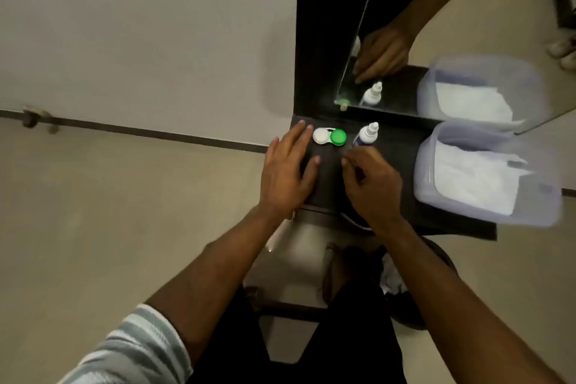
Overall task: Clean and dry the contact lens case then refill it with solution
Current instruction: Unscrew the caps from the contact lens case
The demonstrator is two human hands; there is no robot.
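L hand (288,165) flat by lens case (329,136) — caps on, R hand (369,187) near.

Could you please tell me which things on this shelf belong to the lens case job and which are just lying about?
For the job: lens case; solution bottle; tub of tissues, likely for drying.
Just there: mirror; shelf.

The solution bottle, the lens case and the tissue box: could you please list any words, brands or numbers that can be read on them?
Nothing here can be read.
Solution bottle: a dark blue label band shows, but any print on it is too blurred to read.
Contact lens case: no marks can be made out on the white and green caps.
Translucent plastic container of white tissues: no lettering can be made out.
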